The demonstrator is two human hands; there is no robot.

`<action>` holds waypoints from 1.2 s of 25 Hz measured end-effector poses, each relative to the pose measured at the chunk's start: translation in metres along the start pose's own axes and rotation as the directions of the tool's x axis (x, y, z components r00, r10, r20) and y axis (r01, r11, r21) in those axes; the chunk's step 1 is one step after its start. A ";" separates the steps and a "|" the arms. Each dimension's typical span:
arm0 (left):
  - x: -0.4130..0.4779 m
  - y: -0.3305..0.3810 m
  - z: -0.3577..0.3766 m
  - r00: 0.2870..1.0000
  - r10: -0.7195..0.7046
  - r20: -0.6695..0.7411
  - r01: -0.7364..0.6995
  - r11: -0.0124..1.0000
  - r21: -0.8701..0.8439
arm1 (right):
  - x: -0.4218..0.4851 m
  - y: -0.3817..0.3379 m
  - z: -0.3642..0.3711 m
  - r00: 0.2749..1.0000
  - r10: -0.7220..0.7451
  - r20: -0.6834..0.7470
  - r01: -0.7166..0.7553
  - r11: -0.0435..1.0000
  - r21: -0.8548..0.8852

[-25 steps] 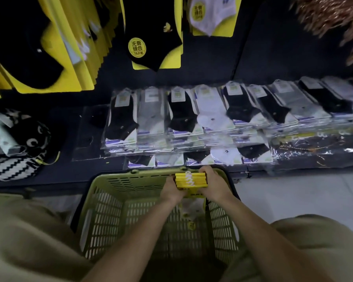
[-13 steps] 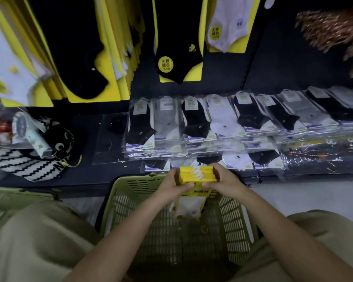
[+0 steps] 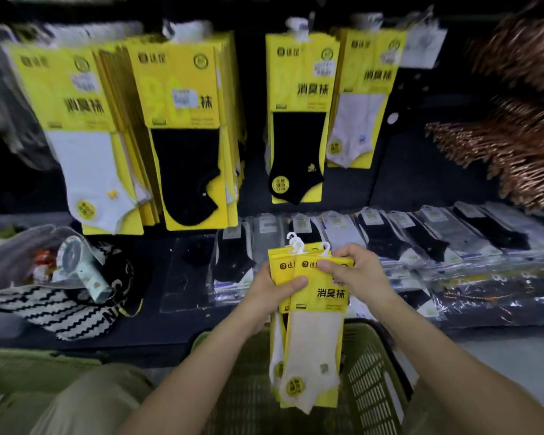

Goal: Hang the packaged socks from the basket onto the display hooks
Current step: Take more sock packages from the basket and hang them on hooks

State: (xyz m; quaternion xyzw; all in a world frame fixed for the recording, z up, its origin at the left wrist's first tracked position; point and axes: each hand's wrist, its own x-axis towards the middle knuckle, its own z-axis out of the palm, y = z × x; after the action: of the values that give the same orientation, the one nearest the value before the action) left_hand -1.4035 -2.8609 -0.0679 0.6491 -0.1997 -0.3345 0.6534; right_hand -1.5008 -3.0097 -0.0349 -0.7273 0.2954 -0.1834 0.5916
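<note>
While both hands hold it upright above the green basket [image 3: 374,365], the bundle of sock packs [image 3: 316,306] sits low in the middle of the view, in front of the dark display wall. The left hand [image 3: 272,295] grips the bundle's left edge, its thumb laid across the yellow card. The right hand [image 3: 355,273] pinches the top right corner of the front pack, thumb in front and fingers curled behind, just below the white plastic hangers [image 3: 297,246]. That front pack shows a pale sock whose toe hangs down over the basket.

Higher up, hanging packs [image 3: 186,136] fill the wall in four rows, showing white, black, black and grey socks. Beneath them, bagged socks [image 3: 390,240] lie side by side on a shelf. At the left a striped bag [image 3: 54,312] holds a small fan [image 3: 76,262].
</note>
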 end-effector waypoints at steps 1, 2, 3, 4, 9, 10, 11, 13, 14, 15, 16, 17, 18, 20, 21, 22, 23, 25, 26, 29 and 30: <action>0.002 0.011 -0.001 1.000 0.030 -0.002 -0.030 1.000 0.007 | 0.003 -0.012 -0.002 1.000 -0.019 -0.005 0.019 1.000 0.000; 0.003 0.022 -0.002 0.998 0.058 -0.015 -0.058 0.998 0.014 | 0.006 -0.024 -0.005 0.999 -0.045 0.001 0.045 0.999 -0.004; 0.005 0.033 -0.003 0.996 0.083 -0.034 -0.082 0.996 0.020 | 0.008 -0.035 -0.005 0.997 -0.075 0.013 0.075 0.997 -0.006; 0.007 0.044 -0.003 0.993 0.109 -0.055 -0.108 0.994 0.021 | 0.011 -0.047 -0.006 0.992 -0.121 0.026 0.121 0.993 -0.012; 0.013 0.096 -0.004 0.962 0.260 -0.084 -0.256 0.965 0.059 | 0.025 -0.116 -0.021 0.920 -0.385 0.071 0.391 0.914 -0.111; 0.014 0.106 -0.004 0.955 0.286 -0.085 -0.280 0.957 0.074 | 0.028 -0.130 -0.024 0.907 -0.410 0.098 0.421 0.895 -0.148; 0.016 0.116 -0.004 0.947 0.308 -0.097 -0.300 0.950 0.086 | 0.030 -0.145 -0.028 0.895 -0.429 0.122 0.445 0.876 -0.183; 0.019 0.141 -0.004 0.919 0.368 -0.140 -0.356 0.929 0.104 | 0.036 -0.179 -0.036 0.864 -0.484 0.139 0.503 0.833 -0.232; 0.021 0.155 -0.004 0.901 0.403 -0.163 -0.390 0.915 0.107 | 0.040 -0.197 -0.040 0.850 -0.511 0.129 0.527 0.816 -0.237; 0.021 0.168 -0.005 0.876 0.441 -0.193 -0.427 0.897 0.112 | 0.044 -0.215 -0.043 0.836 -0.538 0.112 0.548 0.805 -0.228; 0.021 0.181 -0.006 0.850 0.476 -0.227 -0.460 0.880 0.121 | 0.048 -0.232 -0.046 0.822 -0.562 0.094 0.568 0.795 -0.212; 0.021 0.192 -0.009 0.821 0.506 -0.263 -0.490 0.862 0.128 | 0.052 -0.247 -0.048 0.808 -0.584 0.075 0.586 0.786 -0.197; 0.019 0.201 -0.012 0.794 0.530 -0.297 -0.516 0.846 0.130 | 0.056 -0.259 -0.049 0.799 -0.599 0.060 0.598 0.779 -0.186; 0.014 0.211 -0.017 0.734 0.578 -0.357 -0.559 0.812 0.168 | 0.063 -0.277 -0.048 0.794 -0.607 0.036 0.603 0.778 -0.175; 0.010 0.213 -0.018 0.705 0.598 -0.382 -0.566 0.798 0.205 | 0.066 -0.282 -0.046 0.795 -0.606 0.021 0.600 0.781 -0.173; 0.007 0.212 -0.020 0.680 0.611 -0.405 -0.569 0.788 0.233 | 0.070 -0.287 -0.045 0.794 -0.608 0.004 0.599 0.781 -0.177; 0.004 0.210 -0.022 0.661 0.617 -0.427 -0.571 0.783 0.246 | 0.073 -0.291 -0.044 0.794 -0.608 -0.009 0.596 0.781 -0.186; 0.000 0.204 -0.029 0.644 0.610 -0.461 -0.566 0.786 0.250 | 0.078 -0.298 -0.041 0.798 -0.602 -0.012 0.586 0.781 -0.218; 0.000 0.202 -0.033 0.643 0.605 -0.470 -0.562 0.789 0.246 | 0.081 -0.300 -0.040 0.801 -0.598 -0.004 0.581 0.779 -0.238; -0.004 0.197 -0.045 0.633 0.609 -0.478 -0.561 0.786 0.259 | 0.086 -0.303 -0.037 0.809 -0.587 0.024 0.567 0.770 -0.292; -0.006 0.196 -0.048 0.634 0.609 -0.477 -0.557 0.787 0.266 | 0.086 -0.303 -0.036 0.810 -0.585 0.030 0.566 0.768 -0.299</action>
State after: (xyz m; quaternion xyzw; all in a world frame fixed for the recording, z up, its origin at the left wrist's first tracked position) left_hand -1.3391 -2.8356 0.1223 0.6459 -0.2221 0.1007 0.7234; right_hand -1.3932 -3.0550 0.2605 -0.8559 0.1014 -0.3334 0.3821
